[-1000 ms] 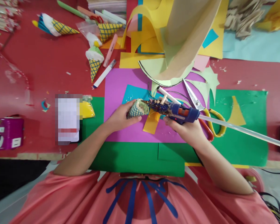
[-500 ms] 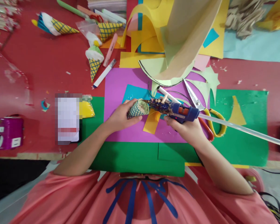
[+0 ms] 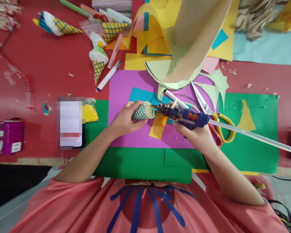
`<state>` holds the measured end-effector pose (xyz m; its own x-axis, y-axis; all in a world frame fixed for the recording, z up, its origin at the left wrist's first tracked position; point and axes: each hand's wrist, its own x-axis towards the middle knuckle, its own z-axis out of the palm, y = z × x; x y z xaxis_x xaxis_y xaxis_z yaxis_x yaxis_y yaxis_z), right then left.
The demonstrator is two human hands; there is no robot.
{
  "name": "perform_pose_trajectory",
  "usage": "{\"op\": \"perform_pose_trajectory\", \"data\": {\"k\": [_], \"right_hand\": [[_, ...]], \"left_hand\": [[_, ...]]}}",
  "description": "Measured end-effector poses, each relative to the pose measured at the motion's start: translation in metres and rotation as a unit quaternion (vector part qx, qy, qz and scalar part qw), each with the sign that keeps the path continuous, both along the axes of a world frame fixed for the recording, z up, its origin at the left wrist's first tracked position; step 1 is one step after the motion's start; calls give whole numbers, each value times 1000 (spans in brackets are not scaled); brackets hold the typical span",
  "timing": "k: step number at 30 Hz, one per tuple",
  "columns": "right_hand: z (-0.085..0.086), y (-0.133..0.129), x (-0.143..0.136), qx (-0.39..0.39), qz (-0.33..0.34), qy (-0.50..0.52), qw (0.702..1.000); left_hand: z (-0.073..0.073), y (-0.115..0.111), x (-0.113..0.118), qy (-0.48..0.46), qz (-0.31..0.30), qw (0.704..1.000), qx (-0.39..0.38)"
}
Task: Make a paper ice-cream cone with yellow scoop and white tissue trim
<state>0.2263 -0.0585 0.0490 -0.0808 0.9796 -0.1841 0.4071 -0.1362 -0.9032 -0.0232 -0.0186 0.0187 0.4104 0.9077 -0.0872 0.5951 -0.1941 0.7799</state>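
Observation:
A small paper cone (image 3: 141, 112), pale green with a dark grid, lies sideways in my left hand (image 3: 124, 119), its open end facing right. My right hand (image 3: 198, 136) grips a blue hot glue gun (image 3: 191, 117) with a long clear glue stick (image 3: 252, 135) sticking out of its back. The gun's nozzle points left and is at the rim of the cone; whether they touch I cannot tell. Under the hands lie a purple sheet (image 3: 126, 139), a blue paper piece (image 3: 140, 94) and a folded yellow strip (image 3: 158, 127).
Scissors (image 3: 207, 110) lie right of a white marker (image 3: 176, 98). Finished-looking paper cones (image 3: 99, 64) and pens are at the upper left. A large curled cream sheet (image 3: 196, 42) rises behind the hands. A phone (image 3: 71, 124) and a yellow packet (image 3: 91, 113) lie left.
My right hand and the glue gun have shifted slightly right. The cone in my left hand has turned a little, its opening showing less.

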Motion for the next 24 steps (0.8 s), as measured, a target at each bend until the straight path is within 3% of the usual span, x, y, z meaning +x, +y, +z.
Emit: {"op": "perform_pose_trajectory", "data": {"k": [24], "right_hand": [[4, -8, 4, -25, 0, -4, 1000]], "left_hand": [[-7, 3, -4, 90, -16, 987, 132]]}}
